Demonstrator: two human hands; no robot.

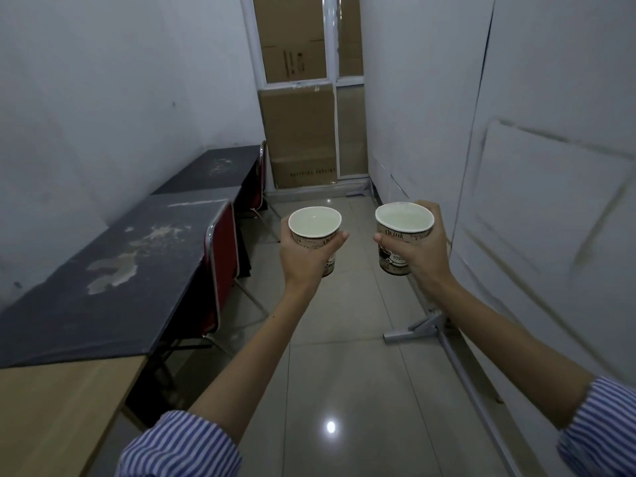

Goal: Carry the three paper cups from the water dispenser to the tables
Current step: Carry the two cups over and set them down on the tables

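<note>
while both cups are held upright in the air, the carry step is in hand. the left cup (315, 232) sits in the left hand (304, 259), fingers wrapped round its wall, thumb on the inner side. the right cup (403, 235) sits in the right hand (421, 249), gripped the same way, apart from the left cup. both appear filled with liquid near the rim. a third cup is not in view, so at best two of three are under way.

to the left of the left hand stand two dark tables (113, 270), each with a red chair (223, 263) pushed in. ahead of both hands lie tiled floor and stacked cardboard boxes (299, 132).

next move, as a judgement: turn left, keep both cups level, lower one onto a table top, then release.
</note>
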